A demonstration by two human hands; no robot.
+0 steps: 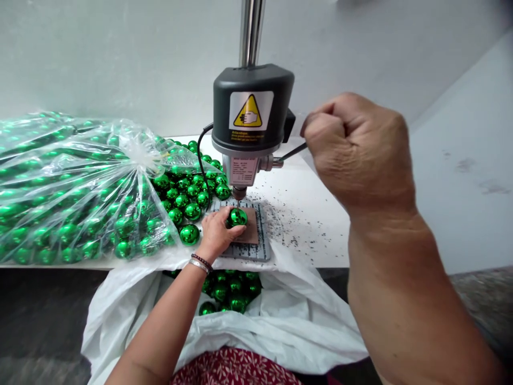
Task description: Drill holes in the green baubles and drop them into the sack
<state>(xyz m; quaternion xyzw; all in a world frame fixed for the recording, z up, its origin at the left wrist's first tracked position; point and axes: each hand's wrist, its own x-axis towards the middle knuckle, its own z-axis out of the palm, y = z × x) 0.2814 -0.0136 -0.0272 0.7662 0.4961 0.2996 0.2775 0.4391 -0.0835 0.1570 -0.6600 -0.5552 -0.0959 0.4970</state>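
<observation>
A shiny green ball (238,216) rests on a brown board (250,227) on the base of a small drill press (253,107). My left hand (218,231), with bracelets at the wrist, is closed around the ball's left and near sides. The drill chuck (239,193) sits right above the ball; whether the bit touches it I cannot tell. My right hand (356,152) is raised in a fist around the end of the press's feed lever (294,152), to the right of the machine head. The fist hides the lever's grip.
A clear plastic bag (138,155) full of green balls lies at the left. Several loose green balls (193,211) stand beside the base. Dark shavings (294,224) litter the white table (328,214). Below its edge, a white sack (296,315) holds more balls.
</observation>
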